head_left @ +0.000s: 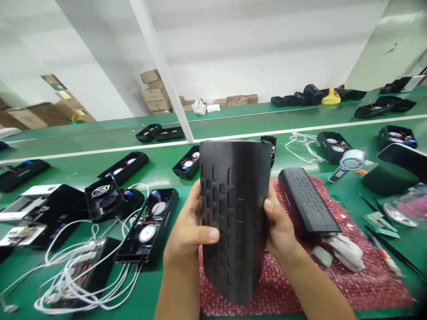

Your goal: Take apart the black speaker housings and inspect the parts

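A black speaker housing [248, 213] with rows of oval raised slots stands upright between my hands, above a red bubble-wrap sheet [283, 289]. My left hand [191, 226] grips its left side, thumb across the slotted face and fingers hidden behind. On the opposite edge my right hand [278, 218] is closed around it, the thumb pressing the side. Lying on the wrap to the right is a similar black speaker [308, 200], slotted face up. A crumpled white cloth [345, 253] and a small pale pad [322, 256] lie close to its near end.
Left are an open speaker shell [150, 222] with wired drivers and a power strip [96, 262] under tangled white cables [70, 289]. A handheld fan [350, 162], tweezers [368, 202] and a dark green round pad [388, 178] lie right. More open shells line the green bench [230, 122].
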A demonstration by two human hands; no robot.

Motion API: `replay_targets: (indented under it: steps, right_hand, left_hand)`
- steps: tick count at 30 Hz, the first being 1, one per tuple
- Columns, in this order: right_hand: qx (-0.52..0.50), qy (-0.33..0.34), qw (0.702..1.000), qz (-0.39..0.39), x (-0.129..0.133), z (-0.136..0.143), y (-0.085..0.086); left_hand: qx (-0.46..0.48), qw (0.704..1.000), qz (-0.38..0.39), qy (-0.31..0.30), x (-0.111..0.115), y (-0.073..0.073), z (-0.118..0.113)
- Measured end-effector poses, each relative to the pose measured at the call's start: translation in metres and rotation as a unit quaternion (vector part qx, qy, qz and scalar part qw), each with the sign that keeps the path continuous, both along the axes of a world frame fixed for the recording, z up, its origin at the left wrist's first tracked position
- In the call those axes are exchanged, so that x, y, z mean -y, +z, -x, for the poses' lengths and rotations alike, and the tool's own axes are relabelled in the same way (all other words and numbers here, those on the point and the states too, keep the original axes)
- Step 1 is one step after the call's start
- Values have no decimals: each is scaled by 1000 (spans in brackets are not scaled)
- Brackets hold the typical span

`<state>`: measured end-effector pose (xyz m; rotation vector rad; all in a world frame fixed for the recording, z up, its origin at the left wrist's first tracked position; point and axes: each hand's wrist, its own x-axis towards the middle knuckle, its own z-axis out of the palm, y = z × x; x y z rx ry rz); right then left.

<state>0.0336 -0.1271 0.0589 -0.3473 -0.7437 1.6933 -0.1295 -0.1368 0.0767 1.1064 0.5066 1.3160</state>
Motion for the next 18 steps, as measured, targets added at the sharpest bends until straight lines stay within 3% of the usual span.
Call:
replay_targets:
  steps: [7,10,13,16,18]
  right_hand:
    - [9,6,997,-71,3,-13,9]
    - [82,-25,993,-84,7,-13,9]
    - [209,-32,974,-85,8,-12,6]
    - [298,-21,954,-34,-10,-10,8]
    - [301,-7,953,20,-41,-7,13]
  left_hand:
    - [35,999,1,32,6,-4,-12]
    - [38,999,19,34,1,-1,-13]
    - [33,995,59,80,-12,-1,-13]
    - [14,986,104,130,-33,-9,-9]
    - [7,978,118,169,-54,-21,-2]
